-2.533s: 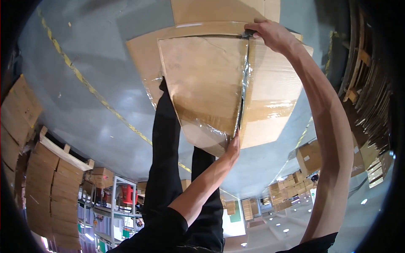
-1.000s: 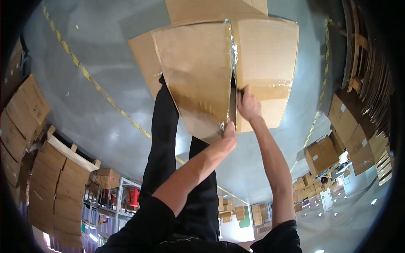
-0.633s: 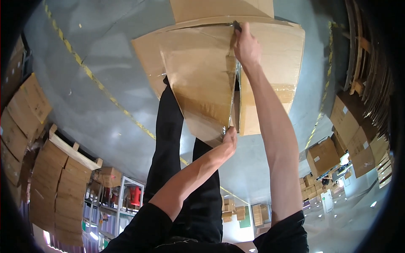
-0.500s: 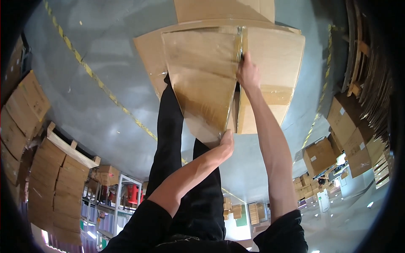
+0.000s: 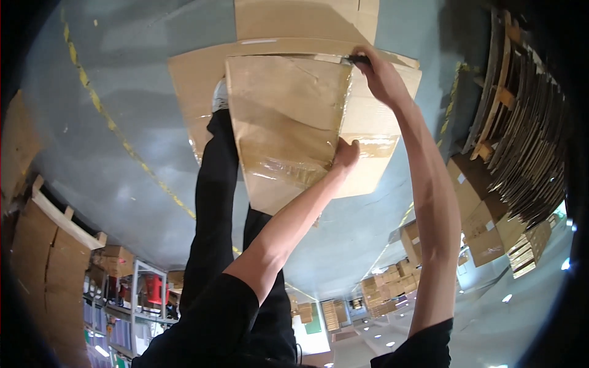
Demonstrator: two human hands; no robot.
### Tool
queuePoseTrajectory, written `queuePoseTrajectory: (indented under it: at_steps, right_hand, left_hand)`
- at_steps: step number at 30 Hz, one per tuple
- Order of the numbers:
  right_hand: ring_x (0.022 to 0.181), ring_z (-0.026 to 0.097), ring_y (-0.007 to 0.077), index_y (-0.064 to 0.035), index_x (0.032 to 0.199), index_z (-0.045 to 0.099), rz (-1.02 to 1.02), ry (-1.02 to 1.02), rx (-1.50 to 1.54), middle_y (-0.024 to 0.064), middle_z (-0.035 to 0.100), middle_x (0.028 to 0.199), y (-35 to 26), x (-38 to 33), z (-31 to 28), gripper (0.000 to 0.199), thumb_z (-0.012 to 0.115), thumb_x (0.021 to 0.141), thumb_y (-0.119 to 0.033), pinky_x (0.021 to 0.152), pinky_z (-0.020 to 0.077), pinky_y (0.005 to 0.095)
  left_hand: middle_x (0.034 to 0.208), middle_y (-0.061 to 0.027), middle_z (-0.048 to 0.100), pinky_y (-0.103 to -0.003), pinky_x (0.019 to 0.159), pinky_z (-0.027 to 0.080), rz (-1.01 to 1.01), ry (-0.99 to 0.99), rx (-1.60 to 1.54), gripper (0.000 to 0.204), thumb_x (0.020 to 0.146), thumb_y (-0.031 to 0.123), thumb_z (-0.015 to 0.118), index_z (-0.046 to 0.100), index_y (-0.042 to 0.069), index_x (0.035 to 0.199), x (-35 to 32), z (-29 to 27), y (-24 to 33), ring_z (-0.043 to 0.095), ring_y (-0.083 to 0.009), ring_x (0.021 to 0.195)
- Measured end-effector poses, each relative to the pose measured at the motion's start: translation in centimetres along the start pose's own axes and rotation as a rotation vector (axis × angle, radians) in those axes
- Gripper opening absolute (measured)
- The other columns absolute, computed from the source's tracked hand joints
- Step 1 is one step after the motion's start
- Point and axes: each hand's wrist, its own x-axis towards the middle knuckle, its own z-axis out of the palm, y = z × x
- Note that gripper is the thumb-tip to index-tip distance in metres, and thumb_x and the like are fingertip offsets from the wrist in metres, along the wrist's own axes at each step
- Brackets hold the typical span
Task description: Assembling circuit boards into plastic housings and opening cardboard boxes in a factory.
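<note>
two bare hands work a large brown cardboard box (image 5: 288,122) sealed with clear tape, standing on the grey floor (image 5: 110,92). left hand (image 5: 346,153) presses, fingers curled, against the near flap edge; right hand (image 5: 383,76) pinches a small dark tool (image 5: 361,59) at the far seam.

Both bare forearms rise from the lower edge of the view out of short black sleeves and reach forward. The left arm is bent at the elbow, its forearm angled up and to the right; the left hand (image 5: 345,153) is curled, fingertips pressed down, thumb tucked alongside. The right arm is stretched nearly straight and reaches farther out, wrist slightly flexed. The right hand (image 5: 381,76) is closed in a pinch, fingers pointing left, knuckles upward. The two hands are apart, the right one beyond the left.
</note>
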Motion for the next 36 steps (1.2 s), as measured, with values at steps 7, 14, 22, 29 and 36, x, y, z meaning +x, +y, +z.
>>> queuePoseTrajectory:
  at_steps: [7, 14, 22, 29, 36]
  right_hand:
    - [0.087, 0.059, 0.034, -0.0094, 0.104, 0.055, -0.23, -0.439, -0.205, 0.0127, 0.064, 0.091, 5.2, 4.6, -1.2, 0.016, 0.052, 0.089, -0.004, 0.076, 0.0457, 0.0393]
    - [0.086, 0.063, 0.0325, -0.0108, 0.103, 0.062, -0.302, -0.213, -0.132, 0.0141, 0.066, 0.09, 4.8, 5.4, -0.1, 0.022, 0.057, 0.083, -0.004, 0.077, 0.049, 0.04]
    - [0.07, 0.053, 0.0127, -0.0032, 0.119, 0.047, 0.241, 0.13, -0.078, 0.0066, 0.054, 0.073, 19.6, -4.0, -15.4, 0.027, 0.047, 0.094, -0.014, 0.069, 0.0439, 0.0287]
    - [0.062, 0.06, 0.0167, 0.0027, 0.097, 0.055, 0.668, 0.32, 0.716, 0.0072, 0.06, 0.078, 8.3, -17.0, 4.8, 0.021, 0.065, 0.082, -0.009, 0.059, 0.0532, 0.0297]
    - [0.081, 0.06, 0.0189, -0.0015, 0.093, 0.057, 1.028, 0.61, 1.732, 0.0056, 0.056, 0.079, 7.5, -15.7, 27.9, 0.039, 0.066, 0.085, -0.039, 0.074, 0.0497, 0.0323]
  left_hand:
    - [0.146, -0.0349, 0.01, -0.042, 0.114, 0.008, 0.162, -0.11, -0.053, 0.08, 0.084, 0.03, 0.047, 0.008, -0.013, 0.14, -4.0, 2.9, -0.2, 0.008, -0.044, 0.139]
    - [0.146, -0.0306, 0.016, -0.038, 0.114, 0.01, 0.191, -0.12, -0.131, 0.08, 0.079, 0.016, 0.052, 0.008, -0.008, 0.142, -1.9, 0.1, -2.6, 0.012, -0.0382, 0.139]
    - [0.108, -0.0199, 0.051, -0.042, 0.087, 0.042, 0.672, 0.013, 0.586, 0.035, 0.072, 0.015, 0.065, 0.054, -0.004, 0.1, -8.9, 2.6, -6.6, 0.047, -0.0326, 0.103]
    - [0.111, -0.0062, 0.067, -0.051, 0.07, 0.048, 0.039, -0.85, 1.828, 0.034, 0.071, 0.01, 0.071, 0.071, 0.017, 0.105, -13.7, -3.6, -2.8, 0.062, -0.0289, 0.102]
    - [0.081, -0.0067, 0.07, -0.034, 0.057, 0.051, 0.317, -1.091, 1.915, 0.013, 0.077, 0.015, 0.06, 0.071, 0.008, 0.078, -14.0, -9.3, -4.8, 0.068, -0.0208, 0.074]
